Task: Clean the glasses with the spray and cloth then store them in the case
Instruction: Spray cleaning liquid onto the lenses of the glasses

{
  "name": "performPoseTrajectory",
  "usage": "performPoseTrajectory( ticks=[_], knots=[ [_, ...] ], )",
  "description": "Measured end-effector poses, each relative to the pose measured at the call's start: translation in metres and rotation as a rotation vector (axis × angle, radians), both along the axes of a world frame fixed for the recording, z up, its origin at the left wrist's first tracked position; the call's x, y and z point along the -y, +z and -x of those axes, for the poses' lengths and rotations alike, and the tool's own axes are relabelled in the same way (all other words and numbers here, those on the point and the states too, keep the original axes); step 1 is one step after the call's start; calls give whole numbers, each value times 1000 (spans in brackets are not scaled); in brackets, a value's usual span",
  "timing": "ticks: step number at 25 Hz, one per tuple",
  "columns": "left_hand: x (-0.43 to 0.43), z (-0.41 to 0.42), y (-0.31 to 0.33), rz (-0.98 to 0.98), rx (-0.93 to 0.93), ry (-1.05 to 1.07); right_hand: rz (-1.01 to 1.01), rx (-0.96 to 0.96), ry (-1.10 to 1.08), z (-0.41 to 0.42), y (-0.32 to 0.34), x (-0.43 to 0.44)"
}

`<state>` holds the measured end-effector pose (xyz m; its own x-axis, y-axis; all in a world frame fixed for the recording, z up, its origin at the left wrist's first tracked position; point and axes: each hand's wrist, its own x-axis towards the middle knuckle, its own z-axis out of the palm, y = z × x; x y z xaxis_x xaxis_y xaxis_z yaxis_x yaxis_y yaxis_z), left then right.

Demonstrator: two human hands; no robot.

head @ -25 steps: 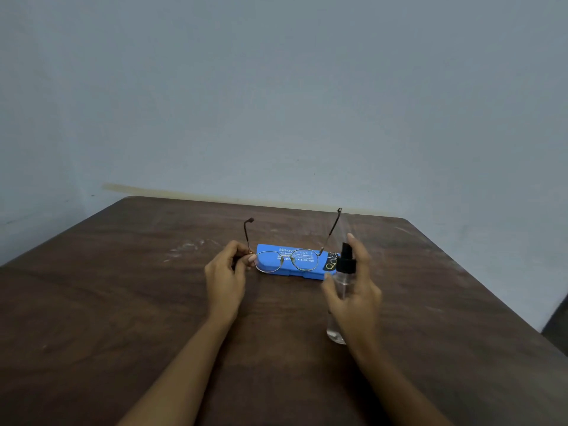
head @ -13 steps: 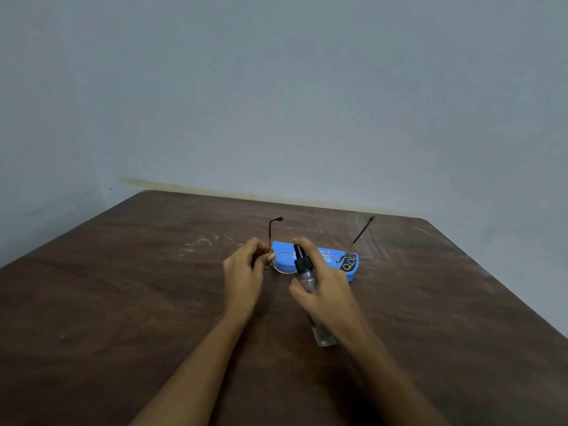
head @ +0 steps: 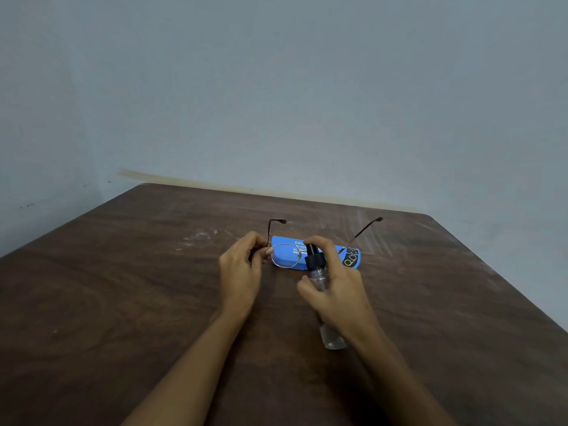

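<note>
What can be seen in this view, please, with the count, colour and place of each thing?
glasses: one pair, thin gold-toned frame with brown temple tips, temples unfolded, held up in front of the case
spray bottle: one, clear with a black spray head, held close to the lenses
case: one, blue with printing, lying on the table beyond the hands
table: one, dark brown wood, with pale scuff marks
wall: grey-blue, behind the table
left hand: one, pinches the glasses at the frame's left end
right hand: one, grips the spray bottle, forefinger on the spray head
</note>
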<state>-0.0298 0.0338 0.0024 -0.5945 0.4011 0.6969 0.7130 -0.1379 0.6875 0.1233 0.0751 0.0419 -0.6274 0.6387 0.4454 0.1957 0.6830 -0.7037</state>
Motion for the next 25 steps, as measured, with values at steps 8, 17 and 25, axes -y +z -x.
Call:
performPoseTrajectory(
  ticks=[8, 17, 25],
  knots=[
    [1, -1, 2, -14, -17, -18, 40, 15, 18, -1, -1, -1],
    [1, 0, 0, -12, -14, -2, 63, -64, -18, -3, 0, 0],
    [2, 2, 3, -31, 30, 37, 107, -92, -147, -14, -6, -14]
  ],
)
